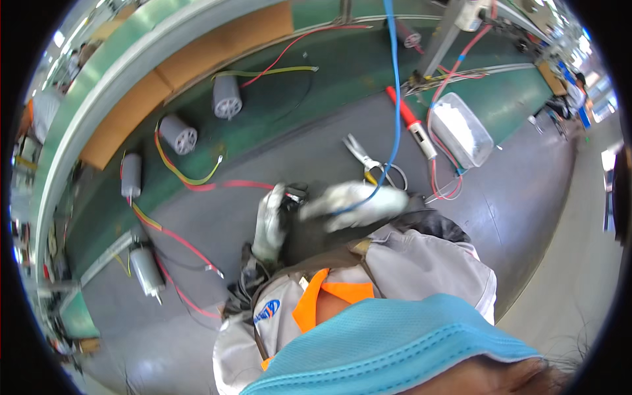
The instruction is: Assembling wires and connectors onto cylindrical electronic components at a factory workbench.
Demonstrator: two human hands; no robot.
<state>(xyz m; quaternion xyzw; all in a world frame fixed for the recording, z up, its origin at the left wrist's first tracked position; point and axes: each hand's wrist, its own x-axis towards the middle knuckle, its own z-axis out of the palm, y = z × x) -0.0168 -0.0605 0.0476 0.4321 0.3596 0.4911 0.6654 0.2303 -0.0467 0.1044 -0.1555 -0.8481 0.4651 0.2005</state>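
Near the worktop's front edge, a red cable reaches our left hand; our right hand blurs beside scissors. We cannot tell either grip.

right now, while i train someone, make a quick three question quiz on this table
1. True or false: the scissors are nearer the right hand than the left hand.
2. What sits just right of the red-and-white tool? a) scissors b) clear plastic tub c) left hand
3. Fill in: the cord crossing in front of the right hand is ____.

Key: 1 true; 2 b; 3 blue
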